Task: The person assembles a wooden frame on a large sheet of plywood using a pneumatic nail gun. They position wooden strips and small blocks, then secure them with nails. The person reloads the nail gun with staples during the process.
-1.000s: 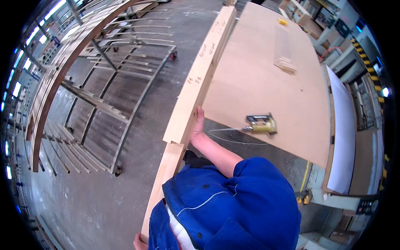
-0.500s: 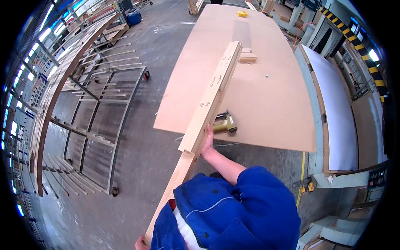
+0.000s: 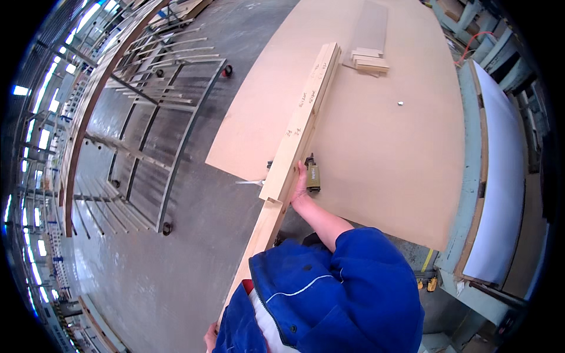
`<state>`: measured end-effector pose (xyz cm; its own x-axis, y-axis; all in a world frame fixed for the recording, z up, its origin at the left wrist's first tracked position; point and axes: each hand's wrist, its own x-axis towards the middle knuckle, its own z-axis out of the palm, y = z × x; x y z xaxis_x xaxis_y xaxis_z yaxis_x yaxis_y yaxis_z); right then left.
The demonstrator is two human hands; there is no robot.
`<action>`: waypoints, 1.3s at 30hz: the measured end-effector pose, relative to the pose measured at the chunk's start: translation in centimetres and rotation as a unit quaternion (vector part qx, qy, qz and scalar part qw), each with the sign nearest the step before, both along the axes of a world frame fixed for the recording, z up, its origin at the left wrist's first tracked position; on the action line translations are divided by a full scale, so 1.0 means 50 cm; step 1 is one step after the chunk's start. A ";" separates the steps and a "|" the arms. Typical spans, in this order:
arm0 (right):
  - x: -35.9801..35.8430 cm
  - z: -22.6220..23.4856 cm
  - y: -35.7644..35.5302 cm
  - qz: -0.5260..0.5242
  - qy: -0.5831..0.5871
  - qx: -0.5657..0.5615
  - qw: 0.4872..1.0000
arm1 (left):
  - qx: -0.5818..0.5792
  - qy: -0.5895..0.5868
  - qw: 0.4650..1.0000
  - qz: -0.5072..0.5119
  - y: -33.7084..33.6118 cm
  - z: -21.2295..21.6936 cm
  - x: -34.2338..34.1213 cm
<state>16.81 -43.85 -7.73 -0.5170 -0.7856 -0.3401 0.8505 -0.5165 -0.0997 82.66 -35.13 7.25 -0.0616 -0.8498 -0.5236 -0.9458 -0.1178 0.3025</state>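
Observation:
I hold long pale wooden beams (image 3: 303, 117) lengthwise in front of me, laid against each other, with pencil marks on the upper face. My right hand (image 3: 299, 183) grips their right side around mid-length. At the lower edge, my left hand (image 3: 210, 336) is closed at the near end, partly hidden by my jacket. The far part of the beams extends over a large tan panel (image 3: 388, 153). Just right of my right hand, an olive nail gun (image 3: 313, 178) lies on the panel, partly covered by the beams.
Short wooden blocks (image 3: 371, 62) sit on the panel beyond the beams, with a small pale object (image 3: 400, 103) nearer. A wheeled metal rack (image 3: 191, 129) stands left. Along the right runs a machine frame (image 3: 465, 176) with a white sheet (image 3: 500, 159).
The view has shifted and turned, bringing the panel's near part closer. Relative to the panel, the beams have moved left, away from the wooden blocks. Both hands keep their hold.

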 end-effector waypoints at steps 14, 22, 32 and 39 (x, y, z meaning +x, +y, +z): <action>-0.159 0.095 -0.004 0.020 0.188 0.334 0.923 | -0.039 -0.040 0.997 0.051 0.044 0.109 -0.293; -0.342 0.120 -0.160 0.072 0.424 0.584 0.688 | -0.131 0.024 0.991 0.021 0.019 0.006 -0.307; -0.435 0.069 0.079 0.044 0.498 0.487 0.716 | -0.037 0.010 0.999 0.012 -0.137 -0.086 -0.399; -0.332 0.172 0.447 0.082 0.545 0.510 0.660 | -0.055 0.113 0.981 -0.149 -0.418 -0.098 -0.819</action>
